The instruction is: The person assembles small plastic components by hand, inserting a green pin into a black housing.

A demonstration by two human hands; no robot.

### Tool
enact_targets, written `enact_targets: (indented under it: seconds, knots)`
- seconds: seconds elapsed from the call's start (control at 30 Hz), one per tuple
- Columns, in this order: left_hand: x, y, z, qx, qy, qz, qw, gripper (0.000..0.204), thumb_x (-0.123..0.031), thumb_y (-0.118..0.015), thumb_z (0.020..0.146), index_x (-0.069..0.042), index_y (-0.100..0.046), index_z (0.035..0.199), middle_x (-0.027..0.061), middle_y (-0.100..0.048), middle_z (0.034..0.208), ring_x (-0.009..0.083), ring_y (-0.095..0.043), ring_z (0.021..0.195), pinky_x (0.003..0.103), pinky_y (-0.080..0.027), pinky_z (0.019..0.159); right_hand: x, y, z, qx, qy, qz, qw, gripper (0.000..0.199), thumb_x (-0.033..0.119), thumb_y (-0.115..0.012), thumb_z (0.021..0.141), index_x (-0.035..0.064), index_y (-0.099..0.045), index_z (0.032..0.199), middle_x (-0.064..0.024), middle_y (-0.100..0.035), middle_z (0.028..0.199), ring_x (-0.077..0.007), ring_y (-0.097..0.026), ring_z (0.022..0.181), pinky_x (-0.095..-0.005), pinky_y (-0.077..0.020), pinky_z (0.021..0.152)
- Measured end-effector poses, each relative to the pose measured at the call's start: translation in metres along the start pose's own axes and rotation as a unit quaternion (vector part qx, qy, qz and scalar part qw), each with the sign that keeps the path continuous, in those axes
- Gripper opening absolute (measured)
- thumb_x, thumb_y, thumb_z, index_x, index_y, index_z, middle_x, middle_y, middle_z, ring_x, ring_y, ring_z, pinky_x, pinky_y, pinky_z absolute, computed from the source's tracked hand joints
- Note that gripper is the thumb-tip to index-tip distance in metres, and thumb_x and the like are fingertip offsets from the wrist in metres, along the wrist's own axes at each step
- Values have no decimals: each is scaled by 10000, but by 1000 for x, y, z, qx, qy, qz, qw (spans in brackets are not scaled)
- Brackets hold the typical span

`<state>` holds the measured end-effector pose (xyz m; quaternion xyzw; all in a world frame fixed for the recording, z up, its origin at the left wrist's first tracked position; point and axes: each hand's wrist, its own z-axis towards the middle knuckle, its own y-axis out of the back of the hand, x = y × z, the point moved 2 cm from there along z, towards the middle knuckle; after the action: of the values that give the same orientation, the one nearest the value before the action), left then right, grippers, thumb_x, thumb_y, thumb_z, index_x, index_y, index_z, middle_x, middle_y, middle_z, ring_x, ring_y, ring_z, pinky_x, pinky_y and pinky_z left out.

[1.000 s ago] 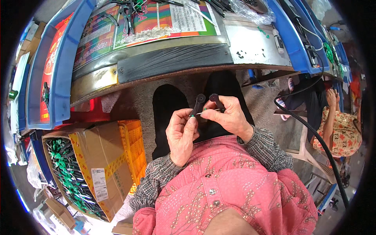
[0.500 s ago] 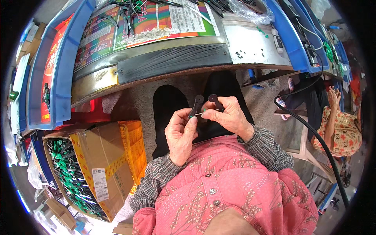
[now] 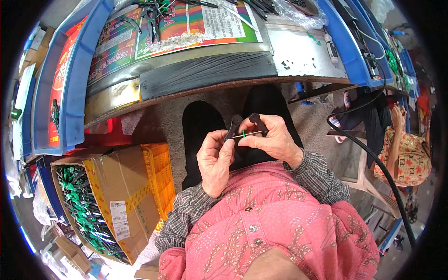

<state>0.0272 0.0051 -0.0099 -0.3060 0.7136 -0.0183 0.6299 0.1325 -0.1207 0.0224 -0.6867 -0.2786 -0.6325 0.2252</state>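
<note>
The left hand (image 3: 215, 158) is closed in a pinch, thumb and forefinger gripping a black piece (image 3: 232, 127) whose rounded end juts forward past the fingertips. The right hand (image 3: 276, 140) pinches a second black piece (image 3: 258, 122) just beside it, its fingers curled and partly hidden. A thin metal rod (image 3: 252, 134) spans the gap between the hands, carrying a small green part (image 3: 243, 133); how the rod sits in either piece cannot be told. Left of the left hand stands an orange crate (image 3: 157, 172), and past it a cardboard box (image 3: 123, 186) packed with black and green pieces. Ahead of both hands runs the workbench (image 3: 210, 72); farther forward lie a printed sheet (image 3: 200, 39) and, to the right, a screwdriver (image 3: 331, 49). Well right of the right hand sits another person (image 3: 406, 161).
</note>
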Motion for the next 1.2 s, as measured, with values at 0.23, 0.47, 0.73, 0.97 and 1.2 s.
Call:
enact_targets:
  seconds: [0.23, 0.47, 0.73, 0.97, 1.2]
  knots:
    - [-2, 0, 0, 18, 4, 36, 999, 178, -151, -576, 955, -38, -525, 1082, -6, -553, 742, 47, -479, 576, 179, -368, 499, -10, 5, -3, -5, -22, -8, 1000, 189, 180, -744, 823, 4, -683, 849, 27, -623, 725, -23, -515, 692, -209, -433, 600]
    - [-6, 1, 1, 32, 9, 57, 998, 162, -150, -628, 926, -15, -550, 969, -4, -574, 745, 32, -494, 588, 171, -412, 520, -10, 3, -3, 22, -22, -15, 999, 213, 197, -747, 820, -6, -683, 831, 4, -646, 723, -28, -528, 687, -218, -443, 599]
    - [-4, 4, 2, 0, 29, 56, 998, 92, -102, -600, 926, -26, -549, 939, -20, -551, 719, 24, -467, 565, 169, -369, 493, -3, 1, 0, 35, -36, -13, 999, 215, 145, -765, 790, -7, -650, 889, 18, -604, 736, -23, -500, 701, -211, -424, 601]
    - [-8, 2, 1, -22, 41, 58, 997, 64, -90, -576, 931, -40, -537, 934, -18, -543, 696, 26, -448, 536, 174, -339, 471, -6, 2, -2, 19, -8, -38, 999, 248, 140, -777, 774, 8, -634, 928, 37, -570, 711, -20, -478, 667, -216, -412, 578]
    - [-14, 8, 0, -35, 35, 17, 999, 58, -87, -563, 939, -46, -523, 929, 0, -533, 684, 31, -421, 514, 186, -336, 462, 58, 30, 6, -61, 51, -213, 974, 277, 91, -768, 768, 12, -584, 960, 40, -534, 672, -10, -451, 606, -187, -370, 534]
